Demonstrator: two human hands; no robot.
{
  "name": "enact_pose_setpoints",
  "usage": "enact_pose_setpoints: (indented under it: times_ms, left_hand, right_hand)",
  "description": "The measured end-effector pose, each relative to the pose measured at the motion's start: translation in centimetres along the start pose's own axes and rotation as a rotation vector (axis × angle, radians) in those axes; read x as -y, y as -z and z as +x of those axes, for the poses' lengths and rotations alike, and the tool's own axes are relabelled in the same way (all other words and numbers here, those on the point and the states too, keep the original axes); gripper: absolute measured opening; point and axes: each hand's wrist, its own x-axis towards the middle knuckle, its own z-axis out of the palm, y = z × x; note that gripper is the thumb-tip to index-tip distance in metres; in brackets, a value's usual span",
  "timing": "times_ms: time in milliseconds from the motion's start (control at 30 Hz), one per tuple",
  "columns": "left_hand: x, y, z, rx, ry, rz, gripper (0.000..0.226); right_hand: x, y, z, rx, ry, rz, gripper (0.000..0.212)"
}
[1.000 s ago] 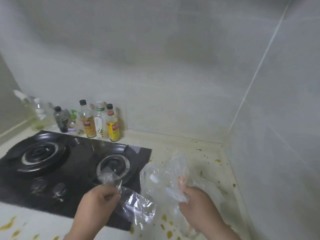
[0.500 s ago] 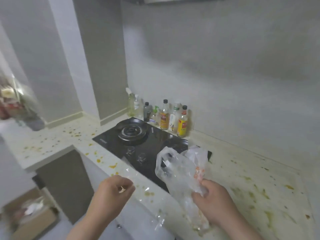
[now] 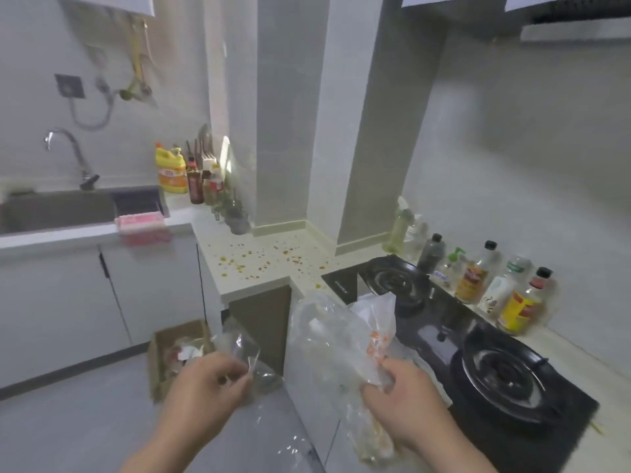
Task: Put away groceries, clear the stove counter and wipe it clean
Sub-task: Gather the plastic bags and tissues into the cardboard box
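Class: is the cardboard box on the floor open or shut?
Open: the cardboard box has no cover on top, and crumpled waste shows inside.

Dim, soft, motion-blurred wide-angle view

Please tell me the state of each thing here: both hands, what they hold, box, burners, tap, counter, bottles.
left hand: pinches the wrapper.
wrapper: clear, crumpled, held over the floor.
right hand: grips the bag.
bag: clear plastic, crumpled, held up.
box: open, on the floor.
burners: no flame seen.
tap: no water seen running.
counter: spattered with yellow-orange spots.
bottles: upright, capped.
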Motion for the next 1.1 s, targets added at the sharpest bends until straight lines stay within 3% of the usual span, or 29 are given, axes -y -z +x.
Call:
enact_pose_setpoints:
  times_ms: [67,200,433,533,800,1100]
  left_hand:
    - [2.7,2.8,1.2,-0.029,0.031,0.015,0.027]
    - [8.3,7.8,2.9,-0.066,0.087,0.017,0.021]
    - [15.2,14.7,4.6,-0.158,0.164,0.000,0.033]
    - [18.1,17.1,5.7,-0.197,0.223,0.002,0.023]
    - [24.6,20.0,10.8,-0.235,0.330,0.068,0.019]
    - [32.6,21.9,23.0,-0.195,0.351,0.106,0.025]
  right_hand:
    - [3.4,-2.6,1.7,0.020,0.022,-0.006,0.003]
    - [9.7,-7.9,4.6,0.041,0.074,-0.011,0.012]
    - [17.9,-15.7,8.2,0.131,0.173,0.014,0.009]
    - [21.0,-18.8,10.0,0.182,0.214,0.023,0.006]
    - [26.3,-25.9,17.3,0.268,0.267,0.011,0.008]
    - [31.2,-32.8,30.5,0.366,0.240,0.076,0.008]
